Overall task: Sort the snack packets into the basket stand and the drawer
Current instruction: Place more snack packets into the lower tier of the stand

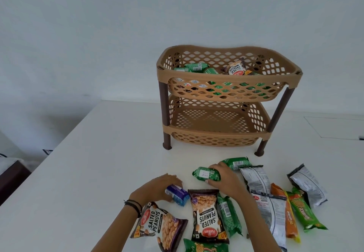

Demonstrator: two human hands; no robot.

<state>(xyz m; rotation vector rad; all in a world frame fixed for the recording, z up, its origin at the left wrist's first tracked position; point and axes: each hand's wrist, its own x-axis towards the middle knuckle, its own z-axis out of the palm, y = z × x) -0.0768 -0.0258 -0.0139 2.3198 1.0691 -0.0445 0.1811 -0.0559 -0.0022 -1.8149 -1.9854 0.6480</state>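
Green packet (206,174) in my right hand (223,177), blue one (177,195) in my left hand (159,187)

Both hands are closed around their packets low on the white counter (88,173); more snacks lie near, right. Tan basket stand (226,98) sits far, top tier loaded, bottom bare.

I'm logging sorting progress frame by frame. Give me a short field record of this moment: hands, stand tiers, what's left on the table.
left hand: gripping a blue packet
right hand: gripping a green packet
top basket: holds green packets and a peanut packet
bottom basket: empty
table: peanut, green, orange and silver-backed packets still loose
drawer: not in view
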